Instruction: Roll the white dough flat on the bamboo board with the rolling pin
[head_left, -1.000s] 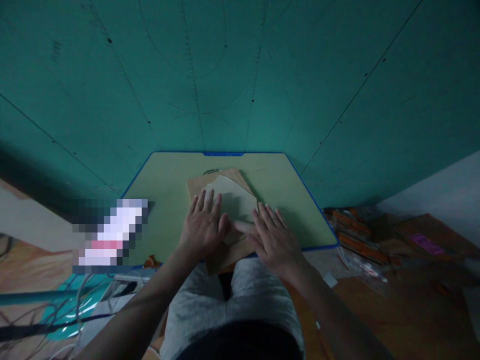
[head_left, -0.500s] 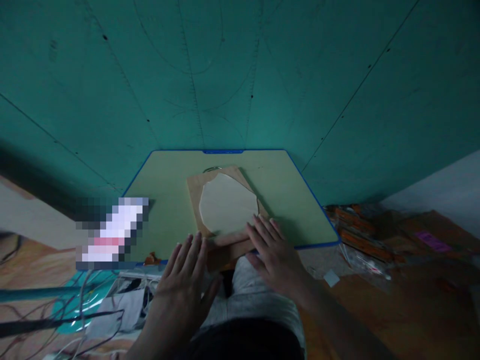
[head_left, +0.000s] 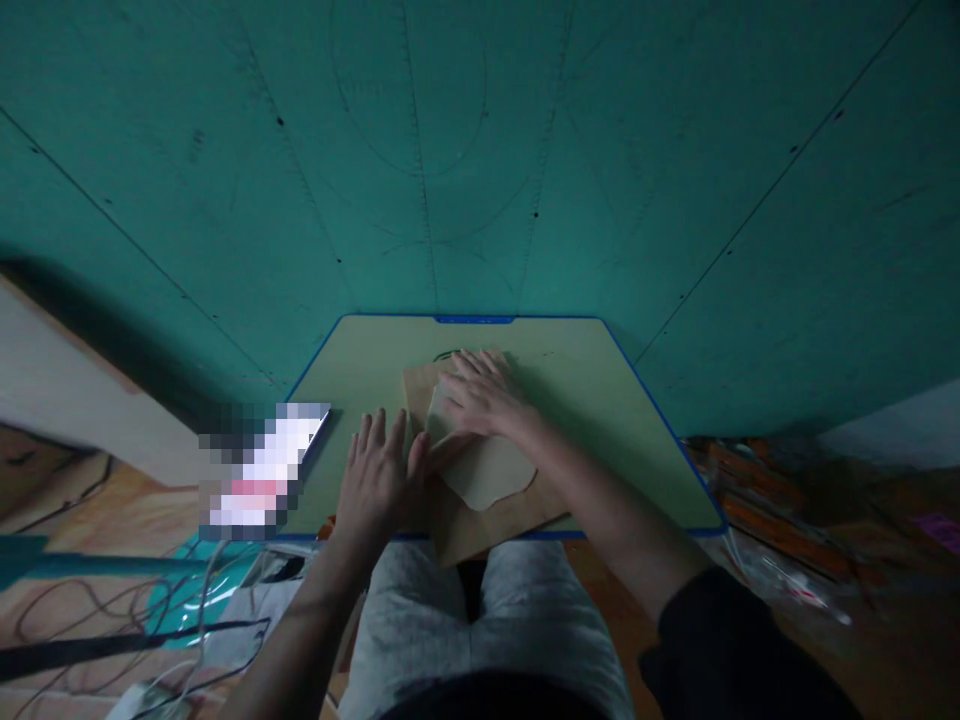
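Observation:
A flat, pale sheet of dough (head_left: 491, 475) lies on a wooden cutting board (head_left: 465, 535). Across it, at a slant, runs a wooden rolling pin (head_left: 448, 452), mostly hidden by the hands. My left hand (head_left: 381, 468) is at the pin's near-left end, fingers stretched out flat and thumb beside the pin. Over the far part of the dough, my right hand (head_left: 484, 395) lies flat on the pin's other end, fingers extended. Neither hand is wrapped round the pin.
The board rests on a small blue-edged table (head_left: 622, 430) against a green wall (head_left: 480, 250). A phone-like, pixelated bright object (head_left: 262, 465) is at the table's left. Cables (head_left: 75, 610) lie on the floor at left; plastic-wrapped packages (head_left: 780, 520) lie at right.
Both hands have moved forward with the rolling pin, from the board's near edge onto the dough. My right hand reached farther, so the pin is more slanted. The view has shifted too.

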